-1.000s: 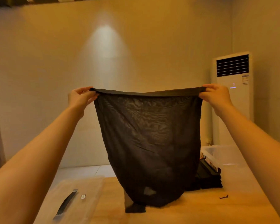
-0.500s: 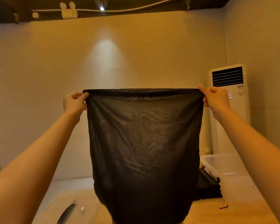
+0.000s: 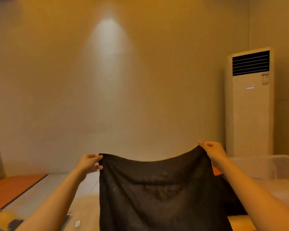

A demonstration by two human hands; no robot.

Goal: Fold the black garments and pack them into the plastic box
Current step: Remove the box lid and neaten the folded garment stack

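Whereas half a second ago the black garment (image 3: 157, 189) hung high and taut, the head view now shows it lower, its top edge sagging between hands drawn closer together. The left hand (image 3: 88, 161) and right hand (image 3: 212, 150) each pinch an upper corner with curled fingers. I judge it is coming down to the table (image 3: 240, 222) for folding (no fold made yet). The plastic box (image 3: 265, 165) sits just right. Beyond are pale floor (image 3: 40, 189), plain wall and a white air conditioner (image 3: 250, 105).
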